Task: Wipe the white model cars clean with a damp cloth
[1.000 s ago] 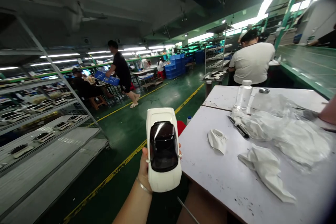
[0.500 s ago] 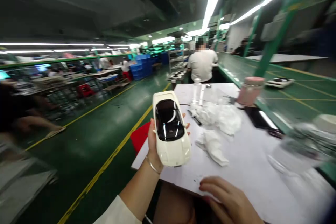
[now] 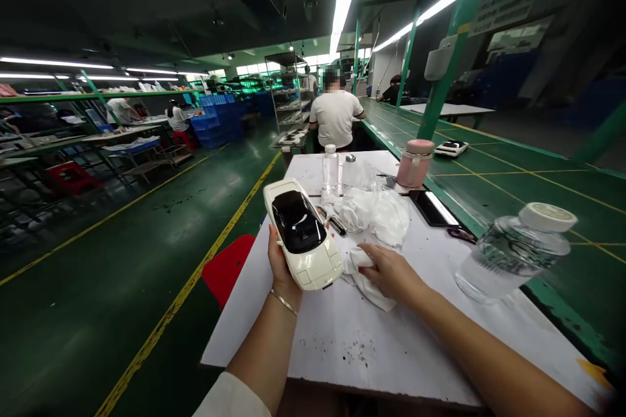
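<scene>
- Our left hand (image 3: 281, 260) holds a white model car (image 3: 303, 233) with a dark roof, fingers wrapped round its underside, lifted above the desk's (image 3: 342, 339) left edge.
- Our right hand (image 3: 391, 272) rests on a crumpled white cloth (image 3: 364, 277) lying on the desk just beside the car, fingers curled over it.
- Further back sit a heap of clear plastic bags (image 3: 376, 212), a clear bottle (image 3: 331, 169) and a pink jar (image 3: 415, 163).
- A person in a white shirt (image 3: 336, 117) sits beyond the desk.

One head-worn camera looks forward and down along the white bench (image 3: 342, 345), close above it, aisle stretching beyond.
</scene>
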A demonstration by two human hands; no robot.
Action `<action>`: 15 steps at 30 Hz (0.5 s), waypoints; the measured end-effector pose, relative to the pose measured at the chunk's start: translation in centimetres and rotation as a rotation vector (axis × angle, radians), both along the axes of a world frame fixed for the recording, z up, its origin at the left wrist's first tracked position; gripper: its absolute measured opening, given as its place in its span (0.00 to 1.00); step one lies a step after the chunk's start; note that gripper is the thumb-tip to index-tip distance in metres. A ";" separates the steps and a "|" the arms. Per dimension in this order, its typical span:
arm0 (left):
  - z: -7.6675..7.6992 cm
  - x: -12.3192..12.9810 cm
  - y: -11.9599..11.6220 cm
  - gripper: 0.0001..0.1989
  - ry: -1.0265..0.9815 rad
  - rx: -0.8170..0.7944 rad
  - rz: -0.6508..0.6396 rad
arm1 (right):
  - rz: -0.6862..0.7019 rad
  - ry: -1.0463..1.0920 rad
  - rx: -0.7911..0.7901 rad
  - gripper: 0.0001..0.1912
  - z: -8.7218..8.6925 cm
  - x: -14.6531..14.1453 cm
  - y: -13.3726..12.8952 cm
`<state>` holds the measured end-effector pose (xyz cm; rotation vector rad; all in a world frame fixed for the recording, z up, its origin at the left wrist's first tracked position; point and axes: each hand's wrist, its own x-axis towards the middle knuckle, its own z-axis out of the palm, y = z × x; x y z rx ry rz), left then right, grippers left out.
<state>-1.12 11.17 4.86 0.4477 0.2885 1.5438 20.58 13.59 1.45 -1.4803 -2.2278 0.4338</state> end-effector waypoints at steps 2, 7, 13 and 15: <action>0.0 0.0 0.0 0.39 -0.001 -0.008 0.033 | 0.005 0.057 -0.030 0.11 0.0 0.0 0.2; 0.3 0.4 -0.6 0.40 0.016 -0.021 -0.049 | -0.095 0.170 -0.058 0.27 0.7 1.1 -0.2; 0.6 1.1 -1.7 0.44 0.035 -0.044 -0.144 | -0.197 0.188 0.167 0.14 1.9 4.4 -3.8; 0.6 1.4 -1.7 0.42 0.017 -0.034 -0.141 | -0.250 0.227 0.471 0.17 2.0 6.7 -6.1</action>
